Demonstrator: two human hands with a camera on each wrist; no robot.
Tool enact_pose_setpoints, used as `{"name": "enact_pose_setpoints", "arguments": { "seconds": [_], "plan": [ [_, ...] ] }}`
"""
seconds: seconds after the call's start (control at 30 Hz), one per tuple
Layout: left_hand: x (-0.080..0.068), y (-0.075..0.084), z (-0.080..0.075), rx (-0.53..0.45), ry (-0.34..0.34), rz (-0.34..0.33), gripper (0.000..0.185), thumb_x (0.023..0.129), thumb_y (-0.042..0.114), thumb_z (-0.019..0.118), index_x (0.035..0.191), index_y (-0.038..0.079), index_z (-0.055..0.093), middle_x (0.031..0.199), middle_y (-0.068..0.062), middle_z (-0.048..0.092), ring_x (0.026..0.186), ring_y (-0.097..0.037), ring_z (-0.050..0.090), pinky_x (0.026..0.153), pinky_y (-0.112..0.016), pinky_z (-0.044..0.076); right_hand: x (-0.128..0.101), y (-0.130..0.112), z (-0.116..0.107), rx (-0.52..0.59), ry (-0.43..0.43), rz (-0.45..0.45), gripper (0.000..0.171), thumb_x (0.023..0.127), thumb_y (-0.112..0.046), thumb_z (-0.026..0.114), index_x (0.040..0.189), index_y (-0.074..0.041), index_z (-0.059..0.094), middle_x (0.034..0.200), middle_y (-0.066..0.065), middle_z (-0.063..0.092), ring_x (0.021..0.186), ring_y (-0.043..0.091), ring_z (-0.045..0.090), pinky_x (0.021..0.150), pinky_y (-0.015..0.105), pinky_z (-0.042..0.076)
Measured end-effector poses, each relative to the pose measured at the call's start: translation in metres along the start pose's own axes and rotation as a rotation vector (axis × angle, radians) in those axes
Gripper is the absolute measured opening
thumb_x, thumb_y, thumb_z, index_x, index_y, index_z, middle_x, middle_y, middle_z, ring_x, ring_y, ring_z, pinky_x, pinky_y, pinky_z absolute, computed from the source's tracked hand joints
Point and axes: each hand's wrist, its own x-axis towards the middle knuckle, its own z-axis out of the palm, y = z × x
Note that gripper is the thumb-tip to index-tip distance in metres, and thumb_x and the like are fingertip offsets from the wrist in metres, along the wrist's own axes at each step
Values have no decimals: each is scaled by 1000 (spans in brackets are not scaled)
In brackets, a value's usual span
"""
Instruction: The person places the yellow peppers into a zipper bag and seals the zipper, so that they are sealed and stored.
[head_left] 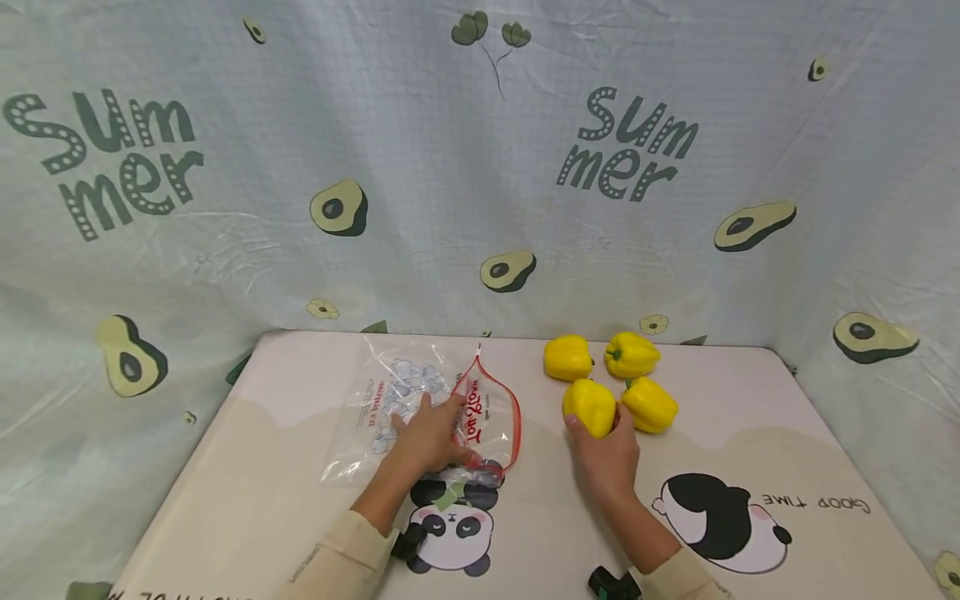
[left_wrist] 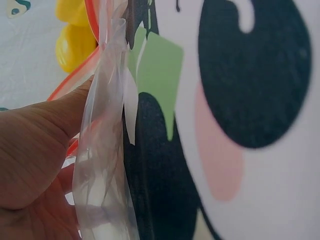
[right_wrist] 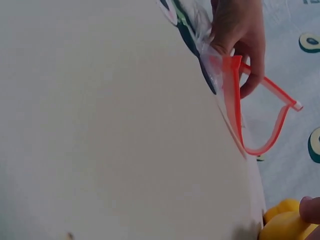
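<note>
My right hand [head_left: 609,462] grips a yellow bell pepper [head_left: 588,407], thumb on its near left side and fingers round the right. Three more yellow bell peppers stand close behind and beside it, one of them at the right [head_left: 651,406]. To the left lies a clear plastic zip bag [head_left: 408,387] with red edging and printed lettering. Its mouth gapes toward the peppers. My left hand [head_left: 431,437] holds the bag at the mouth, thumb and fingers spread apart. In the right wrist view, a finger of that hand bends down at the red rim [right_wrist: 232,100].
The table [head_left: 247,500] has a pale cover printed with a panda [head_left: 453,533] and a dog-like animal [head_left: 723,521]. Behind it hangs a curtain [head_left: 420,167] with avocado prints, close to the table's back edge. Dark wrist devices [head_left: 615,583] show at both wrists.
</note>
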Motion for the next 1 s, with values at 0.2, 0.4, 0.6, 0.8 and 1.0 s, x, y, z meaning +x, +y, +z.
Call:
{"name": "enact_pose_setpoints", "arguments": {
  "seconds": [0.2, 0.4, 0.6, 0.8, 1.0],
  "plan": [
    [0, 1, -1, 0, 4, 19, 107, 71, 36, 96, 161, 24, 39, 159, -9, 53, 156, -56, 24, 110, -92, 7, 4, 1, -3, -25, -10, -26, 79, 99, -22, 71, 162, -2, 27, 166, 21, 37, 150, 39, 39, 129, 58, 27],
    [-2, 2, 1, -17, 12, 23, 111, 72, 32, 96, 164, 32, 34, 163, -6, 48, 156, -57, 22, 109, -93, 5, 3, -1, -4, -26, -47, -37, 73, 98, -16, 71, 160, 0, 34, 162, 22, 42, 149, 40, 42, 128, 59, 30],
    [-2, 1, 3, -21, 36, 26, 114, 72, 32, 96, 165, 37, 29, 165, -5, 46, 155, -59, 22, 108, -93, 4, -3, -3, 0, -37, -85, -107, 72, 97, -12, 73, 158, 2, 37, 159, 24, 47, 147, 41, 46, 125, 58, 34],
    [-2, 2, 3, -19, 38, 14, 115, 73, 32, 96, 165, 37, 27, 165, -5, 46, 156, -58, 21, 109, -93, 4, -7, -7, 9, -34, -140, -104, 73, 97, -12, 72, 159, -1, 36, 161, 21, 47, 145, 39, 48, 124, 57, 36],
    [-1, 1, 4, -15, 18, -4, 117, 73, 33, 96, 166, 39, 24, 165, -4, 45, 157, -57, 20, 110, -92, 2, -14, -10, 17, -44, -175, -121, 72, 97, -11, 73, 159, -2, 38, 161, 19, 47, 145, 39, 48, 123, 56, 38]
  ]
}}
